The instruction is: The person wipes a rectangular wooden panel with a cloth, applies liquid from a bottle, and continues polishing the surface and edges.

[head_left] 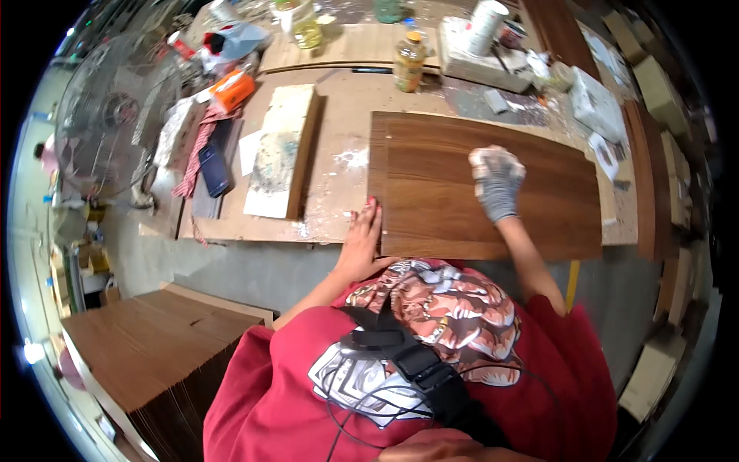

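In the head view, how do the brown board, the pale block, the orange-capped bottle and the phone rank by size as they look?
1. Brown board
2. Pale block
3. Orange-capped bottle and phone: they look too alike to rank.

Cannot read any word, number or sign. Can spot only a blurred label [408,71] on the orange-capped bottle [411,49], toward the tabletop's [332,138] far edge, pale marks [229,82] too small to read on the orange packet [233,95] near the tabletop's left edge, and a grey-and-white print [339,377] on the front of the red shirt [265,385], equally unreadable.
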Available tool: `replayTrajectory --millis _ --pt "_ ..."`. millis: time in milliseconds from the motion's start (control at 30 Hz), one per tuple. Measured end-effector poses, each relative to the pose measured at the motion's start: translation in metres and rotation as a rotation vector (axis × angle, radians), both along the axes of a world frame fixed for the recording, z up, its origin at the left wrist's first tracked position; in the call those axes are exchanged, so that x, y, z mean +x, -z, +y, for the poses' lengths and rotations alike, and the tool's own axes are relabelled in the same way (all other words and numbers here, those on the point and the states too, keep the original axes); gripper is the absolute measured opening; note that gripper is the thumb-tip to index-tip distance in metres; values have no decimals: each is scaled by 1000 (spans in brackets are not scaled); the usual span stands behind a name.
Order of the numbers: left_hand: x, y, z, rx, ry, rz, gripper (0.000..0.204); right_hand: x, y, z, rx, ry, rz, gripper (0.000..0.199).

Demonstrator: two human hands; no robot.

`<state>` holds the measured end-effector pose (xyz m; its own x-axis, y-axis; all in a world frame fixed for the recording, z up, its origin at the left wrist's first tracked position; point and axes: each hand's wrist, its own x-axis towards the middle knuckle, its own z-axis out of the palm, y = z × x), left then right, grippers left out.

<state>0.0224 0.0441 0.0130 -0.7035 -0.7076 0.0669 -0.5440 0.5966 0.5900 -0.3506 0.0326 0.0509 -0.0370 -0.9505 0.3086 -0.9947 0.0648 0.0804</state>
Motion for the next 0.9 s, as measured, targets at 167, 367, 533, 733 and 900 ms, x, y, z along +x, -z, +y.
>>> replayTrajectory --millis 167,367,533,733,900 --pt "5 6 0 -36 -21 -1 123 55 27 -17 151 -6 204 47" --pt "2 14 -2 16 -3 -10 120 163 27 55 83 -496 -59 42" --pt "1 -2 -6 41 24 -13 124 53 -2 80 -53 -172 -178 14" --pt "-46 -23 -10 -131 259 -116 128 25 38 112 -207 138 -166 53" --pt "-58 37 -9 -652 94 -400 103 141 48 83 -95 -175 -210 50"
